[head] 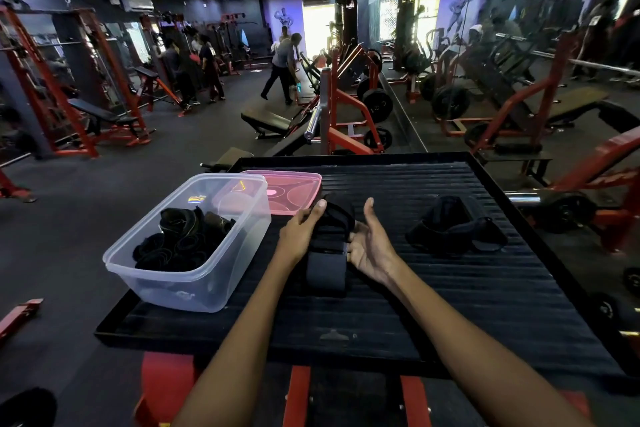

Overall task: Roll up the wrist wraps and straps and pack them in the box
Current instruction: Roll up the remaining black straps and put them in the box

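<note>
L hand [300, 230] gripped black strap [329, 243] on ribbed platform [450, 288], fingers curled over its left edge; R hand [372, 243] lay palm-up beside it, fingers spread. Clear box [194, 284] w/ rolled wraps [183, 239] sat left

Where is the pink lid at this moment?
The pink lid lies flat on the black platform, behind the clear box and just beyond the left hand.

Gym bg: red racks [62, 87]; bench [104, 118]; plates [377, 104]; ppl [284, 66].
</note>
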{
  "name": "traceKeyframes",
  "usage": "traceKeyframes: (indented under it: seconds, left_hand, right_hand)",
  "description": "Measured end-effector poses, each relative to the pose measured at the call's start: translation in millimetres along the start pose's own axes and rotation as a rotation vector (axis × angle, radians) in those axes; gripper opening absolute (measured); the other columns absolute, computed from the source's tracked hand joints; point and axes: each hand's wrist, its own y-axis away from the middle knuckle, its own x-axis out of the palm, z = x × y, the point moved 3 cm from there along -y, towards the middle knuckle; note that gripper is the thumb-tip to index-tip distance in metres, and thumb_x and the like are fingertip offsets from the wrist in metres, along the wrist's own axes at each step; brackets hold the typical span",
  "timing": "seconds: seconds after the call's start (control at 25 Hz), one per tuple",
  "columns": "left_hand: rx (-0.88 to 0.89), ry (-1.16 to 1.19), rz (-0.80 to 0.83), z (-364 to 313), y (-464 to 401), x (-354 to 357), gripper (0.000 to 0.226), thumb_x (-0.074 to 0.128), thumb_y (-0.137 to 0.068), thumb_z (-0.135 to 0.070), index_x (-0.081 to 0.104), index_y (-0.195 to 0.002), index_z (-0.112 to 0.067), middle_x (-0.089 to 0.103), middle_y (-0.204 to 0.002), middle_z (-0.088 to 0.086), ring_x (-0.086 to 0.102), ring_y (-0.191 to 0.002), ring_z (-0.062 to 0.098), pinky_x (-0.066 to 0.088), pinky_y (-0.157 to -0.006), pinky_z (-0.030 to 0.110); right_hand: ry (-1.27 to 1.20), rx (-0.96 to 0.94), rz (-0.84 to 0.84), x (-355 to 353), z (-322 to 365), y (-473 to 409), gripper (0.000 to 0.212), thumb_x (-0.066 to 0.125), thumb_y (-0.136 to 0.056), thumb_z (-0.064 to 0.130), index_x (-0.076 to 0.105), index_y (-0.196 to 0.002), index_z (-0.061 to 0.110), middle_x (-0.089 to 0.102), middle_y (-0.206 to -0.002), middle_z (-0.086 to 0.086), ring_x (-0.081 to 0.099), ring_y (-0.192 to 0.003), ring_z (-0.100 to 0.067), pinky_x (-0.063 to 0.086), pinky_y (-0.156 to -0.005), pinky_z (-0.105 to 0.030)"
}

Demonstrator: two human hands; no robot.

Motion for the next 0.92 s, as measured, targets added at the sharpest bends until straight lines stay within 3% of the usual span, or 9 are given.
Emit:
traceKeyframes:
  seconds: [0.08, 0.16, 0.24, 0.36, 0.52, 0.6, 0.68, 0.8, 0.92]
  left_hand:
    - [0.0, 0.061, -0.083, -4, 0, -10, 0.057, 0.061, -0.076, -0.064, 0.063, -0.112, -0.02, 0.064, -0.114, 0.003, 0.058, -0.108, 0.019, 0.042, -0.093, 0.029]
    - [0.001, 0.061, -0.144, -13, 2, -19, 0.057, 0.071, -0.073, -0.054, 0.059, -0.115, -0.018, 0.061, -0.108, 0.0, 0.057, -0.097, 0.015, 0.039, -0.083, 0.024]
    - [0.004, 0.052, -0.189, -20, 1, -25, 0.063, 0.077, -0.07, -0.046, 0.055, -0.121, -0.017, 0.056, -0.106, 0.0, 0.054, -0.095, 0.013, 0.037, -0.08, 0.023]
    - [0.015, 0.112, -0.224, -27, -2, -27, 0.068, 0.083, -0.066, -0.034, 0.052, -0.123, -0.014, 0.055, -0.108, 0.002, 0.054, -0.096, 0.013, 0.038, -0.081, 0.021]
    - [-0.002, 0.177, -0.252, -29, -9, -27, 0.055, 0.082, -0.07, -0.022, 0.057, -0.116, -0.008, 0.059, -0.102, 0.004, 0.056, -0.092, 0.015, 0.045, -0.083, 0.024]
    - [-0.031, 0.299, -0.231, -22, -14, -25, 0.031, 0.077, -0.075, -0.015, 0.064, -0.1, -0.006, 0.067, -0.093, 0.008, 0.06, -0.084, 0.02, 0.052, -0.085, 0.031]
    - [-0.079, 0.43, -0.192, -13, -16, -21, 0.006, 0.071, -0.08, -0.009, 0.066, -0.078, -0.007, 0.071, -0.07, 0.005, 0.061, -0.07, 0.021, 0.054, -0.074, 0.033]
    - [-0.113, 0.475, -0.253, -2, -18, -21, 0.016, 0.067, -0.083, -0.004, 0.064, -0.069, -0.012, 0.064, -0.055, -0.003, 0.057, -0.062, 0.014, 0.053, -0.064, 0.025]
    - [-0.1, 0.511, -0.313, 0, -20, -19, 0.012, 0.068, -0.082, -0.003, 0.065, -0.072, -0.01, 0.064, -0.067, 0.004, 0.058, -0.07, 0.019, 0.053, -0.074, 0.031]
  right_hand:
    - [0.012, -0.011, 0.029, 5, 0, 0, 0.073, 0.028, -0.088, 0.066, 0.057, -0.126, 0.01, 0.064, -0.121, -0.016, 0.065, -0.107, -0.028, 0.054, -0.088, -0.04]
    - [-0.004, -0.024, 0.036, 8, -1, -2, 0.066, 0.038, -0.09, 0.057, 0.053, -0.132, 0.008, 0.059, -0.129, -0.017, 0.059, -0.116, -0.03, 0.053, -0.093, -0.04]
    - [-0.011, -0.046, 0.026, 8, -1, -5, 0.055, 0.049, -0.091, 0.042, 0.052, -0.132, 0.005, 0.058, -0.129, -0.019, 0.062, -0.111, -0.028, 0.054, -0.091, -0.038]
    - [-0.001, -0.073, -0.003, 9, 0, -6, 0.043, 0.051, -0.094, 0.028, 0.054, -0.129, 0.004, 0.06, -0.126, -0.019, 0.068, -0.097, -0.023, 0.056, -0.086, -0.036]
    - [-0.038, -0.099, -0.019, 7, 2, -7, 0.042, 0.049, -0.095, 0.022, 0.051, -0.131, 0.001, 0.059, -0.126, -0.02, 0.067, -0.096, -0.022, 0.056, -0.083, -0.037]
    - [-0.06, -0.087, -0.013, 7, 2, -6, 0.036, 0.046, -0.095, 0.023, 0.057, -0.123, 0.003, 0.066, -0.116, -0.015, 0.068, -0.093, -0.021, 0.056, -0.084, -0.036]
    - [-0.091, -0.059, 0.007, 6, 2, -4, 0.032, 0.043, -0.094, 0.024, 0.062, -0.112, 0.006, 0.071, -0.104, -0.01, 0.068, -0.09, -0.02, 0.053, -0.088, -0.036]
    - [-0.154, -0.027, 0.047, 6, 3, -2, 0.038, 0.051, -0.084, 0.024, 0.058, -0.116, 0.006, 0.069, -0.107, -0.012, 0.067, -0.093, -0.022, 0.049, -0.094, -0.037]
    - [-0.194, -0.021, 0.088, 6, 3, -1, 0.041, 0.051, -0.078, 0.021, 0.058, -0.115, 0.005, 0.07, -0.105, -0.013, 0.068, -0.092, -0.023, 0.05, -0.093, -0.037]
